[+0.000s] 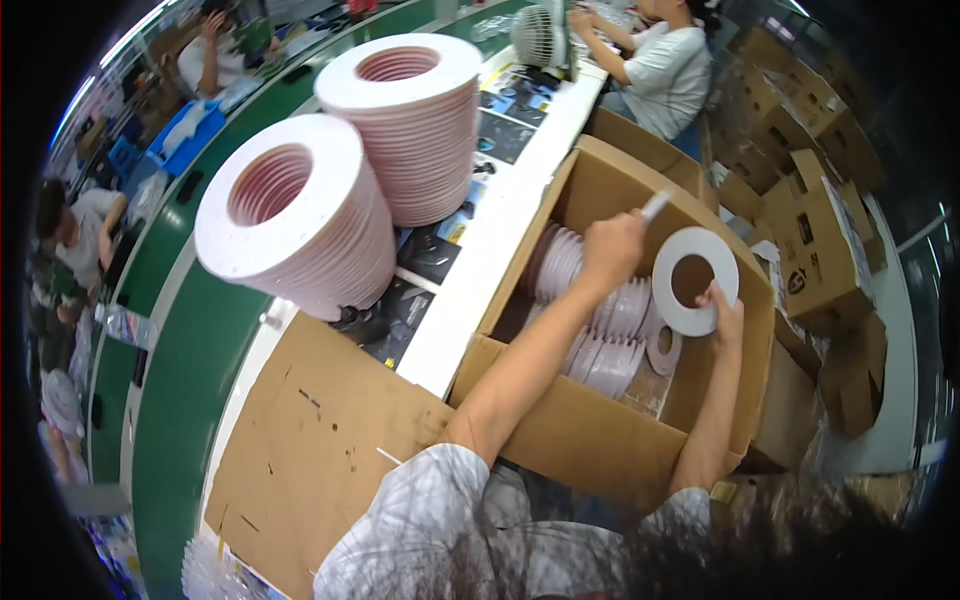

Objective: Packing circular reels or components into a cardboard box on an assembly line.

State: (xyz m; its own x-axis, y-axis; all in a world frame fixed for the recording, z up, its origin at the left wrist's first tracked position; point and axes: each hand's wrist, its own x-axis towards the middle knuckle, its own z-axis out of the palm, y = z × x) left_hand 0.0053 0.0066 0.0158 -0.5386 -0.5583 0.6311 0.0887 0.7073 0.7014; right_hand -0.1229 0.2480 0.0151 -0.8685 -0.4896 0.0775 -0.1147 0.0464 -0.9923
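From the head view, I count two tall stacks of pale pinkish-white rings on the worktop to my left: a near stack (350, 245) and a far stack (430, 165), just beside each other. One small fan (537, 38) stands past them. Directly before me is one uncovered carton (570, 430); inside it, rows of rings (625, 310) stand on edge, overlapping too much for me to count, and one smaller-looking ring (663, 352) sits near their right end. My left hand (615, 248) is clenched over the carton around a pale thing (655, 206) too blurred to identify, that forearm slanting up and rightward across the near wall. My right hand (730, 318) grasps one white ring (695, 241) by its lower right rim, its broad face turned up toward me, above the carton's right side, the forearm nearly upright
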